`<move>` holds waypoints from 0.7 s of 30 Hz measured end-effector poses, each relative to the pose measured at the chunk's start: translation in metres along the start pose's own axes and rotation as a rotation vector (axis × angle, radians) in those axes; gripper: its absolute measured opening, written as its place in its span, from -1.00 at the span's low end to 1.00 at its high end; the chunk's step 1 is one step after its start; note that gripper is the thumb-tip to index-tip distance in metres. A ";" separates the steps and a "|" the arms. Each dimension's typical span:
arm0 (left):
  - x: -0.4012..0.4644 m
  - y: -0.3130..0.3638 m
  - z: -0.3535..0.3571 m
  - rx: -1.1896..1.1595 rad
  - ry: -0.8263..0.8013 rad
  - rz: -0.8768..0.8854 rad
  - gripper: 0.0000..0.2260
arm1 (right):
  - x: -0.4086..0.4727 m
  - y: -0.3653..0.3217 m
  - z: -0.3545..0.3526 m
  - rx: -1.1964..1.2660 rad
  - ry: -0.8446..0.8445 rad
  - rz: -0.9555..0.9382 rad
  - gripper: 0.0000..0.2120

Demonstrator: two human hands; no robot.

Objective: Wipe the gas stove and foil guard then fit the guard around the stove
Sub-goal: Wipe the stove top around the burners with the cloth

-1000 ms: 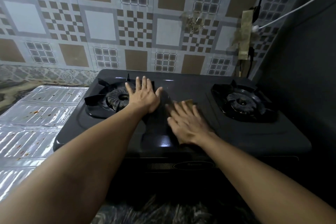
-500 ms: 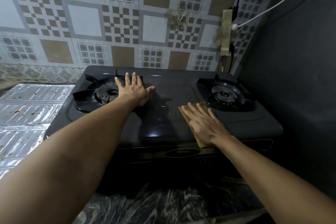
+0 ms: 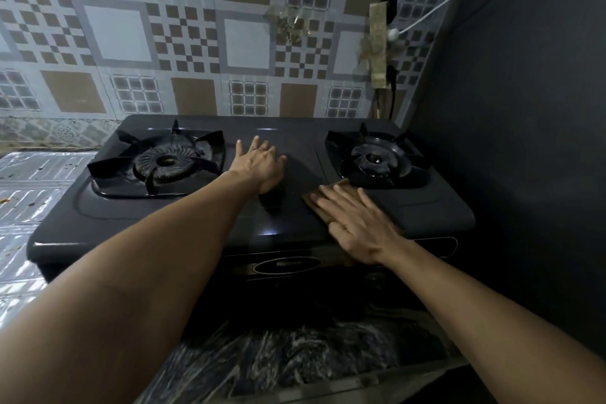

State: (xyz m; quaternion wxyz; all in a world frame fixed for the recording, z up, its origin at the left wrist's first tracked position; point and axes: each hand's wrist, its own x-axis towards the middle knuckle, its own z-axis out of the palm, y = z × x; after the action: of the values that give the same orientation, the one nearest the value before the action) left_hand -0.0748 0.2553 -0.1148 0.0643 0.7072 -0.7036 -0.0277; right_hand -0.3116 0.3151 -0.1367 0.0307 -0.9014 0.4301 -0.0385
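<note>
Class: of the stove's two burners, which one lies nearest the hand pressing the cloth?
The right burner: the right hand and cloth lie just before it.

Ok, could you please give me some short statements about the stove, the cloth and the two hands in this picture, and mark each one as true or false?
1. The right hand presses flat on a brown folded cloth on the black two-burner gas stove. True.
2. The left hand holds the cloth. False: it rests flat and empty on the stove top, between the burners.
3. The silver foil guard stands fitted around the stove. False: it lies flat on the counter to the left of the stove.
4. The cloth lies near the right burner, on its front-left side. True.
5. A pot sits on the left burner. False: both burners are bare.
</note>
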 end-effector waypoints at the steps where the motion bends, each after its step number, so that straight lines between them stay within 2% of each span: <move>1: 0.000 0.007 0.002 -0.017 -0.010 0.006 -0.51 | -0.007 0.013 -0.001 -0.002 0.003 0.024 -0.43; 5: -0.003 0.042 0.009 -0.043 -0.011 0.054 -0.54 | -0.038 0.072 -0.007 0.031 -0.012 0.153 -0.41; 8: -0.006 0.072 0.015 -0.052 0.013 0.122 -0.58 | -0.048 0.095 -0.005 0.046 -0.002 0.160 -0.43; 12: -0.008 0.101 0.022 -0.038 0.046 0.193 -0.61 | -0.052 0.101 0.008 0.003 0.148 0.144 -0.40; 15: -0.010 0.110 0.028 0.054 -0.032 0.215 -0.59 | -0.067 0.140 0.008 -0.008 0.255 0.297 -0.43; 17: -0.011 0.113 0.032 0.095 -0.024 0.206 -0.59 | -0.078 0.170 0.006 0.046 0.198 0.372 -0.48; 21: -0.007 0.116 0.027 0.043 0.002 0.141 -0.58 | -0.077 0.191 0.001 0.112 0.142 0.370 -0.46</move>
State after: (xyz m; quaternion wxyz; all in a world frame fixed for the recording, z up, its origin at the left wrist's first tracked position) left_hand -0.1938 0.2602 -0.1271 0.0516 0.6571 -0.7520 -0.0070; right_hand -0.5076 0.2550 -0.1576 0.0572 -0.7988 0.5868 -0.1195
